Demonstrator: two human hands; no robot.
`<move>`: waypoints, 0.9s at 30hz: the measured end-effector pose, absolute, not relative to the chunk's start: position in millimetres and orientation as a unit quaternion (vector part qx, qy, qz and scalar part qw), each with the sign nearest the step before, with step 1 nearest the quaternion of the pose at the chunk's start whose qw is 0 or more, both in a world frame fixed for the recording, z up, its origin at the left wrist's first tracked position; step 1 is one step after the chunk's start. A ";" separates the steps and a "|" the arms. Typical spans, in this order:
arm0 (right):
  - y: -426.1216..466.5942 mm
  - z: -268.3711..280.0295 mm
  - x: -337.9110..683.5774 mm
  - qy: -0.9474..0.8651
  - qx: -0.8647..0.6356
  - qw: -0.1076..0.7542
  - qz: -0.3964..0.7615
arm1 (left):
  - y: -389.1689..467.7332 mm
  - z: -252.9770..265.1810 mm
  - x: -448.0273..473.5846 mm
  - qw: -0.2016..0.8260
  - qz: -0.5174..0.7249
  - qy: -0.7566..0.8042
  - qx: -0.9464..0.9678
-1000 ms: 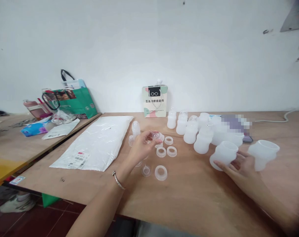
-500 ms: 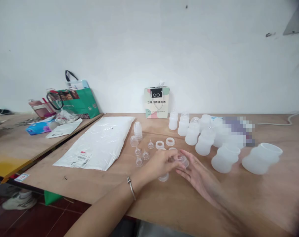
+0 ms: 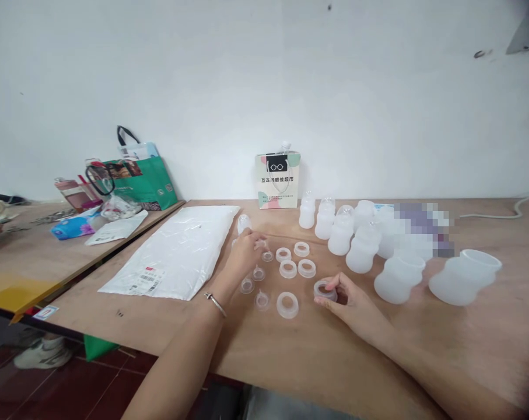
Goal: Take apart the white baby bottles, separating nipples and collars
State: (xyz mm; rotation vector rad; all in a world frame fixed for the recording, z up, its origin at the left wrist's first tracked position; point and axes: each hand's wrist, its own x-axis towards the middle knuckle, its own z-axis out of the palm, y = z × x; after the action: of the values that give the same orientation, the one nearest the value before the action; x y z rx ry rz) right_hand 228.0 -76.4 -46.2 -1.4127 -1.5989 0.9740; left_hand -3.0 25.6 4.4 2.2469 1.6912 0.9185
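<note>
My right hand (image 3: pixel 349 302) rests on the wooden table (image 3: pixel 316 356) with its fingers closed on a translucent collar ring with a nipple in it (image 3: pixel 324 289). My left hand (image 3: pixel 243 252), with a bracelet on its wrist, reaches out to the clear domed caps (image 3: pixel 244 222) near the white plastic bag (image 3: pixel 177 251); its fingertips touch them. Loose white rings (image 3: pixel 287 304) and small clear nipples (image 3: pixel 261 300) lie between my hands. Several frosted bottles (image 3: pixel 363 247) stand at the right.
A small paper bag with a glasses logo (image 3: pixel 277 179) stands against the wall. Two open bottle bodies (image 3: pixel 464 276) lie at the right. A second table at the left holds a green shopping bag (image 3: pixel 137 182), tissue packs and papers. A cable (image 3: pixel 504 213) runs along the far right.
My left hand let go of the ring assembly and moved up and left to the domed caps. My right hand stayed near the table centre, now holding the assembled ring alone.
</note>
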 end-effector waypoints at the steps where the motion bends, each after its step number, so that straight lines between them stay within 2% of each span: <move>1: -74.8 -48.2 228.9 -0.639 -0.566 0.376 0.359 | 31.3 0.7 -7.5 0.061 0.255 0.593 0.761; 4: -71.3 -53.4 229.9 -0.667 -0.577 0.350 0.316 | 41.6 -8.5 -15.3 0.018 0.134 0.629 0.765; 10: -72.4 -59.3 230.3 -0.708 -0.554 0.369 0.237 | 40.8 -12.9 -18.1 0.008 0.106 0.634 0.766; 12: -75.8 -57.5 229.5 -0.705 -0.549 0.399 0.204 | 32.9 -6.1 -10.9 -0.013 0.131 0.626 0.768; 14: -80.3 -54.5 227.9 -0.702 -0.543 0.430 0.166 | 20.3 6.5 6.7 -0.055 0.217 0.587 0.778; 16: -84.8 -51.7 226.1 -0.697 -0.532 0.463 0.127 | 6.0 22.8 36.0 -0.089 0.341 0.481 0.803; 18: -88.2 -50.5 224.9 -0.692 -0.518 0.494 0.092 | -5.0 38.8 73.6 -0.071 0.398 0.352 0.844; 21: -89.6 -51.9 225.5 -0.695 -0.491 0.522 0.057 | -6.3 51.8 130.7 -0.069 0.399 0.274 0.872; 25: -88.8 -53.4 227.8 -0.707 -0.459 0.536 0.048 | 11.1 41.5 176.7 -0.081 0.351 0.278 0.891; 27: -90.4 -52.3 227.9 -0.707 -0.446 0.547 0.052 | 16.4 33.6 181.5 -0.054 0.313 0.287 0.904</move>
State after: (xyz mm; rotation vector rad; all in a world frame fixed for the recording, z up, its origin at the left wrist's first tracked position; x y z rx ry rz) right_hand 227.9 -90.4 -52.3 -1.0574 -1.6748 0.1230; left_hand 181.5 16.4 33.6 2.9417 0.9324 1.0179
